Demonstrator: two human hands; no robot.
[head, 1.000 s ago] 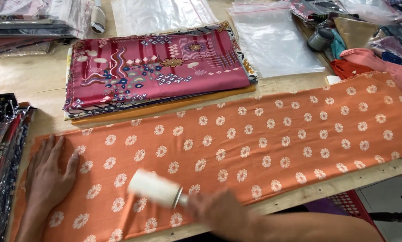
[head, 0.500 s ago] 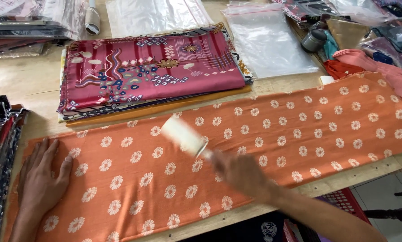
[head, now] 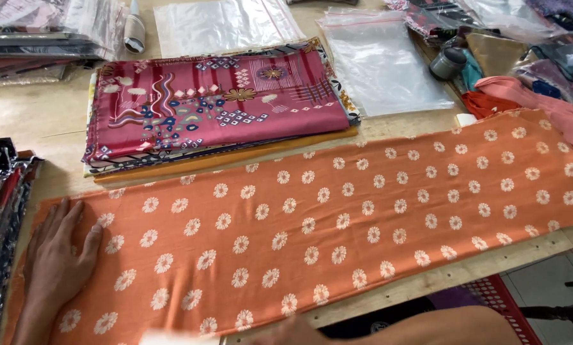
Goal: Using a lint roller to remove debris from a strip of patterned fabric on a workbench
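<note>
I see my left hand spread flat, fingers apart, at eight o'clock pinning the orange flowered cloth smooth across the counter, while my right hand at six o'clock is mostly cut off, grip untellable.

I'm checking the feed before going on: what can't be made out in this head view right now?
- Right hand: cut off by the bottom edge; its grip is unseen.
- White blur beside it: blurred and cropped, not identifiable.
- Orange floral cloth: its right end runs past the frame edge.
- Lower fabrics in the stack under the magenta patterned cloth: covered, only edges show.
</note>
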